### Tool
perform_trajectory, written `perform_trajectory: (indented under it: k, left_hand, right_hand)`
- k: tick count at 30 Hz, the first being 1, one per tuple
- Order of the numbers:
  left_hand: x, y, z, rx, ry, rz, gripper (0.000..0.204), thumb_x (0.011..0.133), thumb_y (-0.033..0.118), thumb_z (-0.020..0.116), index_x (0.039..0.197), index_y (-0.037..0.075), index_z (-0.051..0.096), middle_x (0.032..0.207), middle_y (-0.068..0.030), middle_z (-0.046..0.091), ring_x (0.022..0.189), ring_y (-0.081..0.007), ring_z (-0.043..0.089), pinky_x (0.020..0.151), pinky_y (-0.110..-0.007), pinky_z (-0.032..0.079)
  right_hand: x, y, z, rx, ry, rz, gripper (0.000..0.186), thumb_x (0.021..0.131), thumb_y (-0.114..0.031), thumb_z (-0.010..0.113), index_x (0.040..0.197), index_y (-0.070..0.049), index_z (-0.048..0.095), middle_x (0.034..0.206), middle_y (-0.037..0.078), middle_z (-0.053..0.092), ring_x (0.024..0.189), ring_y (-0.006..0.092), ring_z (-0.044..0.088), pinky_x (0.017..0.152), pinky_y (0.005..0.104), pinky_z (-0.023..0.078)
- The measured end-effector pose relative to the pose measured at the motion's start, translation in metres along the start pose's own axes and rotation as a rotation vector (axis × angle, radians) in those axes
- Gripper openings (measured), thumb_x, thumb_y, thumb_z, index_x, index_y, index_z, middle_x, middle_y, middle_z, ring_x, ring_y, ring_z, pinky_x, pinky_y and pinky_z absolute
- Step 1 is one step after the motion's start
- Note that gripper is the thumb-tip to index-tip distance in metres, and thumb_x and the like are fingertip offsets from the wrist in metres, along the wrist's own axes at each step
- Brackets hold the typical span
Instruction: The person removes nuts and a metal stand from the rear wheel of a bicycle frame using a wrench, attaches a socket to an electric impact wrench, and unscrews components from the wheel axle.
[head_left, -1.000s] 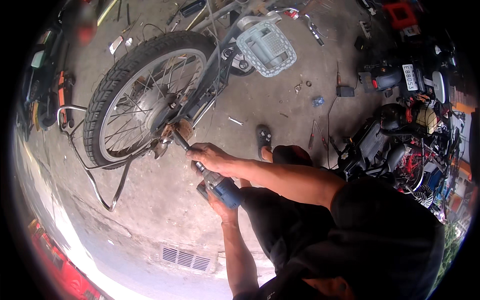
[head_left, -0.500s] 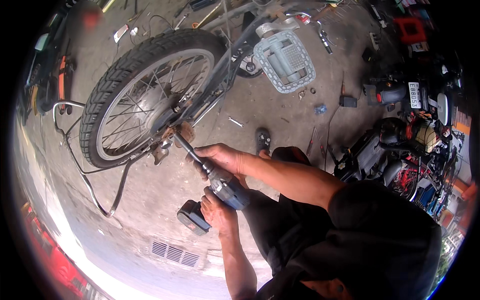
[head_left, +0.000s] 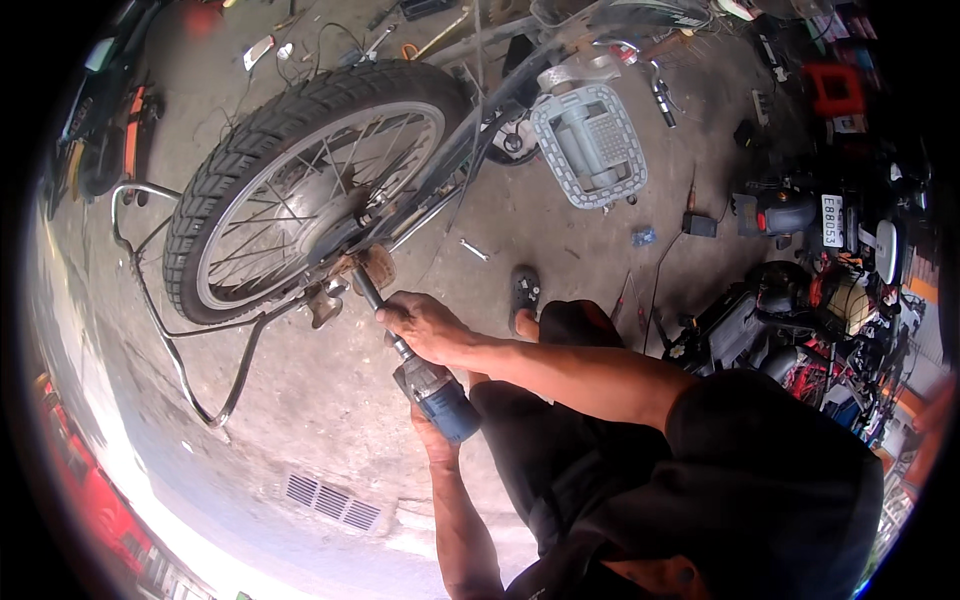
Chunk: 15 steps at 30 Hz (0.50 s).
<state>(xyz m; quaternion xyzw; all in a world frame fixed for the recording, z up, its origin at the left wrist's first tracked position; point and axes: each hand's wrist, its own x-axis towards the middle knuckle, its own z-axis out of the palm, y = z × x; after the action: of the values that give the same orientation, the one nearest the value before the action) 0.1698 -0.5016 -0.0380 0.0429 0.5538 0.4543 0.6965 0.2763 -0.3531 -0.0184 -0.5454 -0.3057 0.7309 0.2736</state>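
My left hand point(head_left: 436, 440) is closed around the handle of a blue and grey cordless impact wrench point(head_left: 447, 408). The wrench's body hides the handle and part of the fingers. Farther forward, my right hand point(head_left: 420, 325) wraps round the long metal socket extension point(head_left: 368, 288) on the wrench's nose. The far end of that extension meets the hub area of a spoked wheel with a knobby black tyre point(head_left: 225, 180), beside a rusty metal plate point(head_left: 377, 268). Whether the socket sits on a nut there cannot be made out.
A bent metal tube stand point(head_left: 165, 335) lies left of the wheel. A grey pedal point(head_left: 590, 145) sticks up at the upper middle. On the concrete are a small spanner point(head_left: 474, 249) and a floor grate point(head_left: 332, 502). Motorbikes point(head_left: 745, 310) crowd the right side.
The wrench has turned, its body swinging down and to the left, and its battery has gone out of sight. My right hand has shifted on the extension. The view has moved slightly.
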Motion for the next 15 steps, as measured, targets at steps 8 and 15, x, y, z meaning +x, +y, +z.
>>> perform_trajectory:
  k: [8,15]
  left_hand:
    - [0.019,-0.043,0.067,0.708,0.114,0.487,0.07,0.071,0.009,0.068,0.13,0.001,0.032,0.123,-0.0101,0.043,0.113,-0.0219,0.043,0.095,-0.034,0.036]
    - [0.012,-0.034,0.086,0.83,0.403,0.747,0.039,0.065,0.019,0.071,0.097,0.002,0.056,0.087,-0.0062,0.057,0.079,-0.0175,0.056,0.07,-0.027,0.046]
  right_hand:
    - [-0.005,-0.033,-0.032,-0.571,0.229,-0.426,0.019,0.083,-0.02,0.054,0.091,-0.002,0.056,0.083,0.011,0.055,0.076,0.0262,0.053,0.071,0.0376,0.043]
    - [0.04,-0.115,-0.074,-1.044,0.4,-1.037,0.034,0.083,-0.03,0.059,0.1,-0.001,0.056,0.1,0.015,0.054,0.099,0.0313,0.05,0.081,0.0414,0.041]
